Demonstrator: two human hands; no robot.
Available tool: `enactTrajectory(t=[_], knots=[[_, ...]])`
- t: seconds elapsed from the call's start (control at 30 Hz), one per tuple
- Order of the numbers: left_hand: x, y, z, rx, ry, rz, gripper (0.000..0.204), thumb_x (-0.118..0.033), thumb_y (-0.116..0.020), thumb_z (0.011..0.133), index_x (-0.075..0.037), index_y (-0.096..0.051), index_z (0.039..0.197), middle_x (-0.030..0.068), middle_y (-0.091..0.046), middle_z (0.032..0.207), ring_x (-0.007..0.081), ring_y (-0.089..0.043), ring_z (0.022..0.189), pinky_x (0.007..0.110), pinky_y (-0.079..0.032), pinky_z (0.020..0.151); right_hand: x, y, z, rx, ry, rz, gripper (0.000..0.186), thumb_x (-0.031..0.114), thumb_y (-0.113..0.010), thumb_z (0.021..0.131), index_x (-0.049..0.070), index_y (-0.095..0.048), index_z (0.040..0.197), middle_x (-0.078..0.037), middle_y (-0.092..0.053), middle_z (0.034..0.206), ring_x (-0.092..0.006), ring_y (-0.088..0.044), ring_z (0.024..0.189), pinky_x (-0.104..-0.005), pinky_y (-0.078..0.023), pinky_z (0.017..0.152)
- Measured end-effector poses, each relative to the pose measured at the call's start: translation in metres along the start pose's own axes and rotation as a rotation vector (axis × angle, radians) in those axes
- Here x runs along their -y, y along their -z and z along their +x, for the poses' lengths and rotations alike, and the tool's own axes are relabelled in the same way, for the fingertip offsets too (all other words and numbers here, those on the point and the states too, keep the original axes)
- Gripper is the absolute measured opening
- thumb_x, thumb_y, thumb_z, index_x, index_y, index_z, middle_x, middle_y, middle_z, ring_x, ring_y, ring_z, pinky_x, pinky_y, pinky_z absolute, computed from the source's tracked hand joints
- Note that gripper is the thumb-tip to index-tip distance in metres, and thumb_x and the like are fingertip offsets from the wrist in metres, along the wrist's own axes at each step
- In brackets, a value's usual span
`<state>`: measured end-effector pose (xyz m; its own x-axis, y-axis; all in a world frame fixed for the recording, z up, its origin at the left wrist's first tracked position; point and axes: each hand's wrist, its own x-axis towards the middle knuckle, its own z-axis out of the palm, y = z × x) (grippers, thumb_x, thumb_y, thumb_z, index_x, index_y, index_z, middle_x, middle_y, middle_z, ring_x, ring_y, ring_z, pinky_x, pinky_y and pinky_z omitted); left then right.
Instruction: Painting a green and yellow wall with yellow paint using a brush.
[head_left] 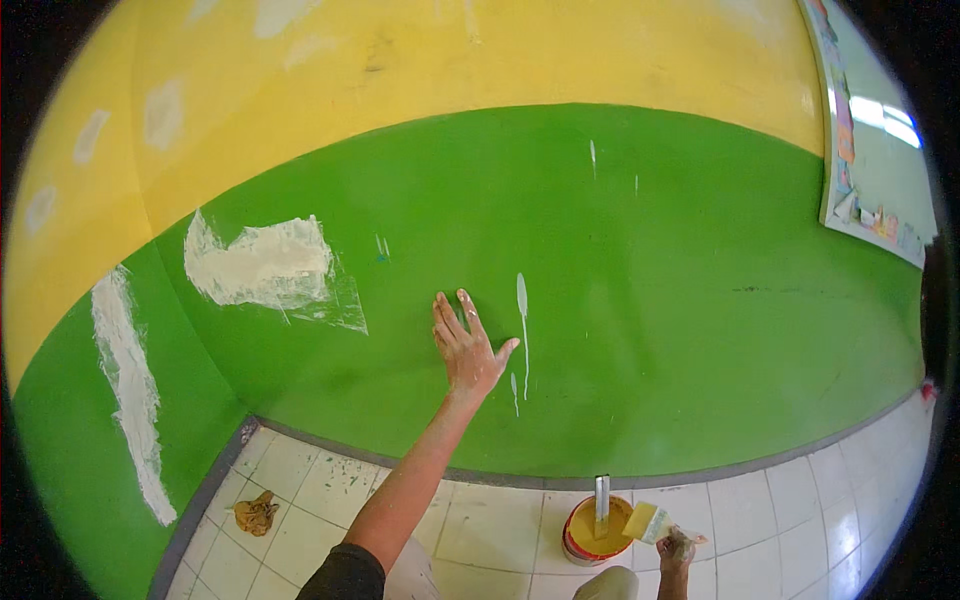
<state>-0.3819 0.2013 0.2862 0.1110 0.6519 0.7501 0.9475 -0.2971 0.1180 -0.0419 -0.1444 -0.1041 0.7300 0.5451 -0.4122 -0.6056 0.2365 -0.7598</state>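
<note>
My left hand lies flat against the green wall, fingers spread, just left of a thin white filler streak. My right hand is low near the floor and grips a putty knife with yellowish paste on its blade. The blade sits just right of a round tub of yellow putty on the tiles, with a flat scraper standing in it.
White filler patches and a long strip mark the wall at left. The wall's upper band is yellow. A crumpled brown rag lies on the white tiled floor. A board with pictures hangs at upper right.
</note>
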Motion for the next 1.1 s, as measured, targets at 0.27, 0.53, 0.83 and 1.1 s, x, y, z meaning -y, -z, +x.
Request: enactTrajectory(t=[0.27, 0.53, 0.83, 1.1], knots=[[0.007, 0.013, 0.012, 0.063, 0.07, -0.19, 0.114, -0.057, -0.072, 0.072, 0.0, -0.01, 0.148, 0.0331, -0.002, 0.15, 0.0473, -0.007, 0.14, 0.063, -0.022, 0.108, 0.119, -0.238, -0.086, 0.525, 0.159, 0.399, 0.006, 0.015, -0.065, 0.085, 0.011, -0.062, 0.088, 0.0, -0.062, 0.092, -0.0147, -0.058, 0.096, -0.0315, -0.049, 0.084], [0.055, 0.089, 0.105, -0.243, 0.062, -0.216, 0.117, -0.058, -0.074, 0.068, -0.005, -0.009, 0.15, 0.0288, -0.003, 0.151, 0.0447, -0.003, 0.141, 0.066, -0.02, 0.107, 0.233, -0.505, -0.228, 0.761, 0.403, 0.474, 0.018, 0.008, -0.067, 0.085, 0.0, -0.06, 0.099, -0.01, -0.064, 0.1, -0.0203, -0.061, 0.095, -0.0322, -0.055, 0.084], [0.074, 0.125, 0.155, -0.084, 0.034, -0.132, 0.127, -0.06, -0.078, 0.061, -0.001, -0.008, 0.149, 0.031, 0.001, 0.152, 0.0448, -0.002, 0.142, 0.071, -0.024, 0.102, 0.272, -0.693, -0.287, 1.129, 0.652, 0.436, 0.04, 0.008, -0.071, 0.08, -0.004, -0.056, 0.115, -0.016, -0.064, 0.106, -0.0264, -0.065, 0.091, -0.0394, -0.055, 0.087], [0.081, 0.125, 0.154, -0.129, 0.006, -0.143, 0.127, -0.06, -0.078, 0.06, 0.0, -0.01, 0.148, 0.0315, -0.004, 0.152, 0.0444, -0.005, 0.142, 0.07, -0.029, 0.1, 0.241, -0.779, -0.336, 1.108, 0.81, 0.333, 0.033, 0.002, -0.071, 0.079, -0.007, -0.06, 0.109, -0.016, -0.065, 0.1, -0.0265, -0.066, 0.085, -0.0369, -0.059, 0.075]])
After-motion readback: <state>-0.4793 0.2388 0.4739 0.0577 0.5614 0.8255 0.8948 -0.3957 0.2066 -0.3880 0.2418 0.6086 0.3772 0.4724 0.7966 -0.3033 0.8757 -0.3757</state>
